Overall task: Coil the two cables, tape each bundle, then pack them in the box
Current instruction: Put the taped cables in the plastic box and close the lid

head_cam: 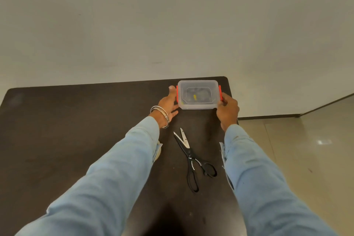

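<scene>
Left hand [168, 104] flat against the box [198, 105], right hand [228, 110] gripping its right end, I'd snap both red clips [220, 93] home evenly.

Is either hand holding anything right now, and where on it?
The right hand grips the box at its right red latch; the left hand lies open against the left end.

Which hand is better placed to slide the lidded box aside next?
Probably right: the right hand grips the box at its red clip, while the left hand only rests open against the other end.
</scene>
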{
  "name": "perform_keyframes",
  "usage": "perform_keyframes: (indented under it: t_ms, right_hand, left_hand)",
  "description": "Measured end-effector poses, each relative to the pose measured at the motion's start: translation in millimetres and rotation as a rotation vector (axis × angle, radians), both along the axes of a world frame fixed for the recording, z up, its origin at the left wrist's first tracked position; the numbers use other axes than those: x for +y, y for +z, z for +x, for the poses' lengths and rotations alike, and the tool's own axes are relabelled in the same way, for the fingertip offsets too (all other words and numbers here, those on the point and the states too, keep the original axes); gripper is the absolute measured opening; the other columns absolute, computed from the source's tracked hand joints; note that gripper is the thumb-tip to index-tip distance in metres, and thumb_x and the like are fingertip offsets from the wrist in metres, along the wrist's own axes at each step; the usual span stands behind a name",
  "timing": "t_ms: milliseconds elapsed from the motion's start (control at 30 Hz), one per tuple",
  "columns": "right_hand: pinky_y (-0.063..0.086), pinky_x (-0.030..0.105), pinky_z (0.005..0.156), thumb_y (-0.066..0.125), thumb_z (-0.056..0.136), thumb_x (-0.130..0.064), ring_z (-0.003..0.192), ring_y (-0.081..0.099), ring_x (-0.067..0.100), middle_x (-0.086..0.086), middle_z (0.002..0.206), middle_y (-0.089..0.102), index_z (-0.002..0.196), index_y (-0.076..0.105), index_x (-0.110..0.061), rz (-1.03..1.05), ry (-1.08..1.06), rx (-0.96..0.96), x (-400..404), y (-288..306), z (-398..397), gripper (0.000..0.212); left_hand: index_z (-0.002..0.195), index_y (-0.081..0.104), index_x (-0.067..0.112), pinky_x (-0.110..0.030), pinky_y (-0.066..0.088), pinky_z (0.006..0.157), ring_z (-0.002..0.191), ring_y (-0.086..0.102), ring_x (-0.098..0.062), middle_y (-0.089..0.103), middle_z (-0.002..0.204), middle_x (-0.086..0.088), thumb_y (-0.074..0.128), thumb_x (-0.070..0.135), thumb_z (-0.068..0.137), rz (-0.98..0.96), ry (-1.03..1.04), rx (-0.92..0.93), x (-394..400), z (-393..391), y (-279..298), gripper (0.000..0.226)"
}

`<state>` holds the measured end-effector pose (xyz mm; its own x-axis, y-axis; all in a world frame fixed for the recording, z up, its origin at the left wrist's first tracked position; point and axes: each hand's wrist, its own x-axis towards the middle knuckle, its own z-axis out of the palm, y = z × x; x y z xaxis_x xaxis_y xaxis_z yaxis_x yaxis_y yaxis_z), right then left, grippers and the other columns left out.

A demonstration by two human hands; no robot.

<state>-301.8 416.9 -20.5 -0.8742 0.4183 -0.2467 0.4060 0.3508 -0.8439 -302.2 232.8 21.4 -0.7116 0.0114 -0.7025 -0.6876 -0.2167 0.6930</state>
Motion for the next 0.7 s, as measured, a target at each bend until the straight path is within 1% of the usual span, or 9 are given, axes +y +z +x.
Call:
perform_keyframes:
  t_ms: [100,200,267,333,400,467,533,567,700]
  right_hand:
    - [0.046,0.037,0.099,0.053,0.096,-0.013,0.113,0.058,0.025,0.008,0.123,0.062,0.13,0.056,-0.015,-0.012,0.019,-0.007,3,-7,-1,0.034]
    - [0.039,0.04,0.106,0.049,0.098,-0.014,0.127,0.049,0.029,0.01,0.137,0.053,0.141,0.044,-0.013,0.001,-0.024,-0.039,2,-10,4,0.043]
    - [0.037,0.036,0.107,0.045,0.099,-0.013,0.13,0.046,0.03,0.013,0.139,0.05,0.141,0.042,-0.01,0.049,-0.095,-0.042,-2,-8,17,0.042]
    - [0.04,0.031,0.098,0.048,0.098,-0.014,0.122,0.052,0.029,0.015,0.128,0.056,0.133,0.05,-0.007,0.078,-0.058,-0.017,-14,-7,42,0.036]
    - [0.042,0.036,0.096,0.053,0.095,-0.025,0.114,0.055,0.03,0.014,0.117,0.059,0.125,0.056,-0.009,0.143,0.138,-0.009,-31,-12,76,0.034]
    - [0.039,0.042,0.099,0.052,0.091,-0.049,0.118,0.049,0.027,0.008,0.123,0.054,0.13,0.05,-0.017,0.326,0.382,-0.12,-50,-18,111,0.05]
    - [0.034,0.046,0.103,0.045,0.087,-0.066,0.127,0.04,0.026,0.006,0.136,0.043,0.14,0.037,-0.021,0.569,0.536,-0.282,-66,-25,138,0.07]
    - [0.033,0.047,0.104,0.043,0.087,-0.066,0.129,0.037,0.027,0.008,0.14,0.038,0.144,0.031,-0.021,0.654,0.568,-0.32,-73,-27,149,0.073]
    - [0.035,0.041,0.101,0.041,0.098,-0.042,0.124,0.041,0.025,0.01,0.137,0.041,0.146,0.029,-0.017,0.716,0.521,-0.28,-77,-33,166,0.055]
  left_hand:
    - [0.139,0.041,0.016,-0.046,0.027,0.113,0.132,0.043,-0.028,0.046,0.144,-0.005,0.036,0.058,0.091,0.024,-0.002,0.006,2,-4,-9,0.064]
    - [0.141,0.039,0.018,-0.048,0.036,0.108,0.129,0.046,-0.028,0.044,0.144,-0.004,0.04,0.055,0.092,-0.063,-0.037,0.038,-1,1,-15,0.06]
    - [0.138,0.044,0.018,-0.046,0.041,0.105,0.126,0.048,-0.026,0.049,0.139,-0.004,0.048,0.047,0.092,-0.303,-0.067,0.108,-9,12,-21,0.053]
    - [0.132,0.052,0.018,-0.04,0.041,0.105,0.121,0.052,-0.024,0.055,0.13,-0.002,0.055,0.036,0.091,-0.654,-0.165,0.165,-28,29,-30,0.045]
    - [0.127,0.055,0.018,-0.043,0.042,0.103,0.12,0.051,-0.029,0.054,0.131,-0.009,0.06,0.033,0.088,-0.923,-0.26,0.091,-51,52,-42,0.042]
    - [0.13,0.051,0.02,-0.05,0.041,0.102,0.124,0.041,-0.036,0.044,0.134,-0.015,0.061,0.04,0.086,-1.06,-0.345,-0.051,-70,79,-49,0.049]
    - [0.135,0.043,0.022,-0.052,0.039,0.101,0.127,0.034,-0.039,0.035,0.136,-0.016,0.061,0.045,0.085,-1.126,-0.403,-0.119,-80,107,-53,0.058]
    - [0.136,0.041,0.022,-0.052,0.04,0.1,0.127,0.034,-0.039,0.034,0.136,-0.017,0.062,0.043,0.085,-1.149,-0.413,-0.116,-83,119,-56,0.059]
    - [0.125,0.051,0.017,-0.048,0.048,0.094,0.11,0.053,-0.04,0.046,0.127,-0.015,0.06,0.021,0.089,-1.097,-0.298,-0.067,-84,147,-67,0.038]
